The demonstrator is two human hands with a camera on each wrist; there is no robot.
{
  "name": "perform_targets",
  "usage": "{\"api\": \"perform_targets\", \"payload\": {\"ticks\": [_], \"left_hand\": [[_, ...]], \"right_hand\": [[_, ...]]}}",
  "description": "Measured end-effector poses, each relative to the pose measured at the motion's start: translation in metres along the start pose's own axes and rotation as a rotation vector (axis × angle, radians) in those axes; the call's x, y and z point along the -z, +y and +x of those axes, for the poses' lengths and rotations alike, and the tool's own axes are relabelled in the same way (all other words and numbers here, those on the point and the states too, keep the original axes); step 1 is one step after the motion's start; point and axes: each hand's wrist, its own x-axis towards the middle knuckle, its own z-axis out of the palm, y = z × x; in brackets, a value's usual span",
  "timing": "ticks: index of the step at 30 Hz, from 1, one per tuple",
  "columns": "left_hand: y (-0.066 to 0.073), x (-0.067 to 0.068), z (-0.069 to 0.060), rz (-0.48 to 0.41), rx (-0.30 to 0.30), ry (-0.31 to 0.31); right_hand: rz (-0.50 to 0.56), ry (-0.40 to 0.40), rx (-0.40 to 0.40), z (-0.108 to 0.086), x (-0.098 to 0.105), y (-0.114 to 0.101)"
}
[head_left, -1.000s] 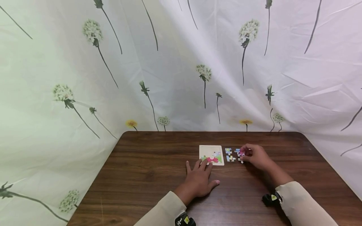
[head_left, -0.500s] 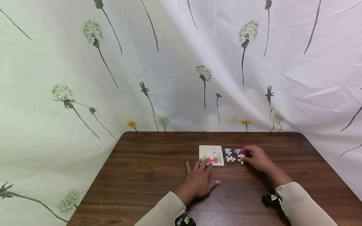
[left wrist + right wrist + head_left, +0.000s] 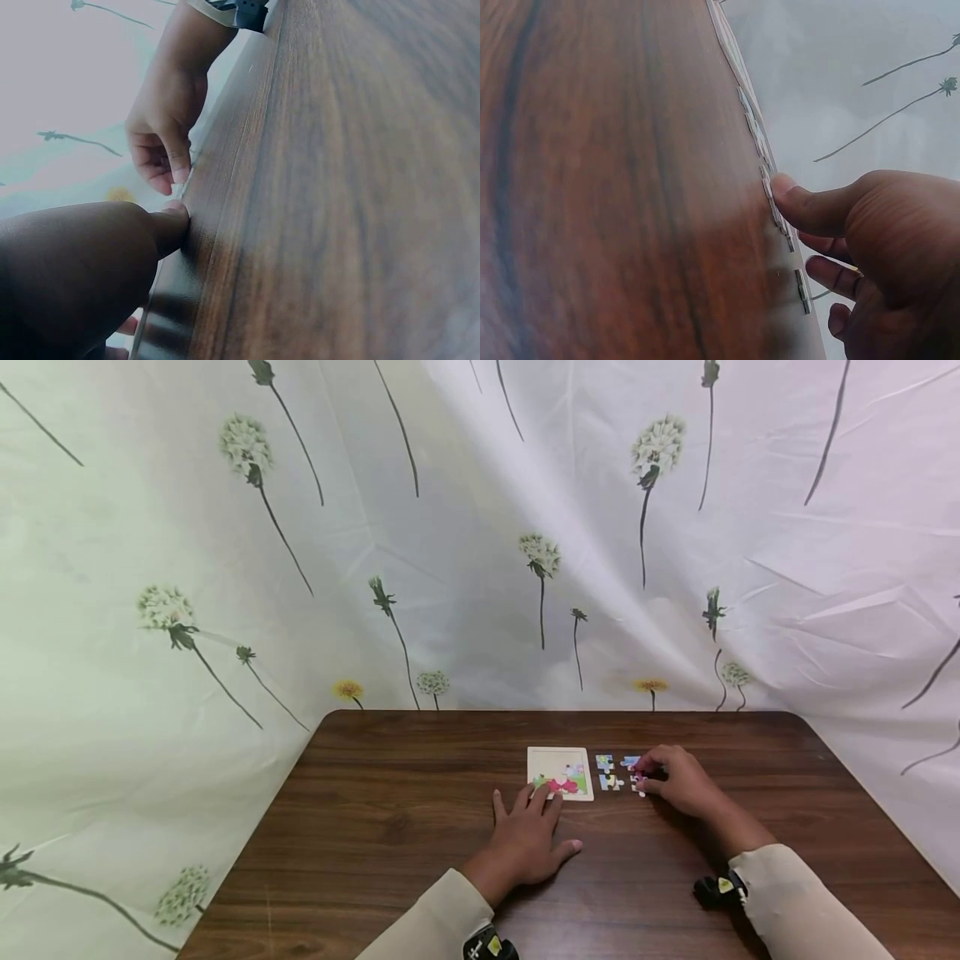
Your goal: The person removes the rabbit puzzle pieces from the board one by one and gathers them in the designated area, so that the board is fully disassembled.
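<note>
A square cream puzzle tray (image 3: 550, 761) lies near the far side of the table, partly filled with pink, green and blue pieces. My left hand (image 3: 522, 842) rests with fingers spread, its fingertips at the tray's near edge. To the right of the tray, my right hand (image 3: 681, 783) pinches a pink-and-white jigsaw piece (image 3: 639, 784) between thumb and fingers, low at the tabletop. In the right wrist view the thumb (image 3: 810, 206) presses against a thin piece (image 3: 768, 191). Fingers partly hide the pieces there.
Loose jigsaw pieces lie between tray and right hand: a blue-yellow one (image 3: 604, 763), another below it (image 3: 609, 782) and a blue one (image 3: 628, 762). Brown wood tabletop (image 3: 375, 827) surrounds them. A white curtain with printed dandelions (image 3: 465, 568) hangs behind the table.
The pink-and-white piece at my right fingertips has shifted slightly, and the fingers cover more of it. My left hand and the tray stay in place.
</note>
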Motion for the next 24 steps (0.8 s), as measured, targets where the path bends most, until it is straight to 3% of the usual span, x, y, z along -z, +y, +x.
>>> {"api": "perform_targets", "payload": {"ticks": [5, 13, 24], "left_hand": [[0.000, 0.000, -0.001, 0.000, -0.005, 0.008], [0.001, 0.002, 0.000, 0.012, -0.006, 0.016], [0.001, 0.003, -0.001, 0.011, -0.006, 0.003]], "right_hand": [[-0.001, 0.003, -0.008, 0.000, 0.001, -0.001], [0.041, 0.068, 0.051, 0.006, 0.002, -0.010], [0.093, -0.025, 0.052, 0.020, -0.004, -0.027]]}}
